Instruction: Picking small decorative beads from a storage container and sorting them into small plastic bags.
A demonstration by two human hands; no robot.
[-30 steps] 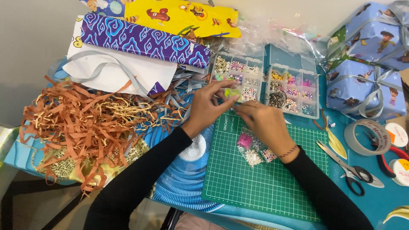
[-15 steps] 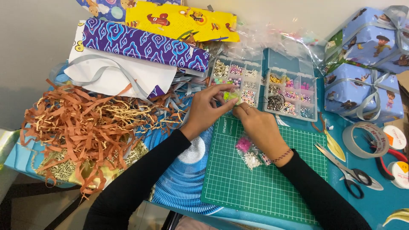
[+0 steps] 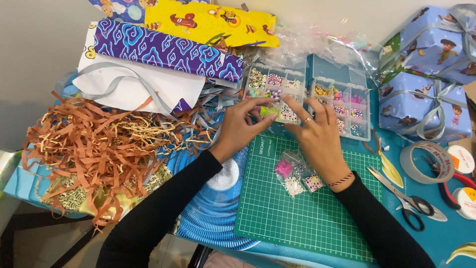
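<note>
Craft clutter covers the teal surface [image 3: 448, 238]: shredded brown paper [image 3: 84, 149], rolled wrapping paper [image 3: 163, 49], wrapped gift boxes [image 3: 426, 106], tape [image 3: 421, 161] and scissors [image 3: 404, 198]. Both hands meet at the near edge of the compartmented bead box [image 3: 307, 97], just above the green cutting mat [image 3: 302, 203]. The left hand [image 3: 238, 129] pinches a small yellow-green bead [image 3: 269, 111] over a near compartment; the right hand [image 3: 317, 136] hovers beside it, fingers spread, holding nothing visible. Small bead packets [image 3: 297, 176] lie on the mat under the right wrist. This looks like picking or sorting beads; the following move likely needs a fine, steady pinch.
</note>
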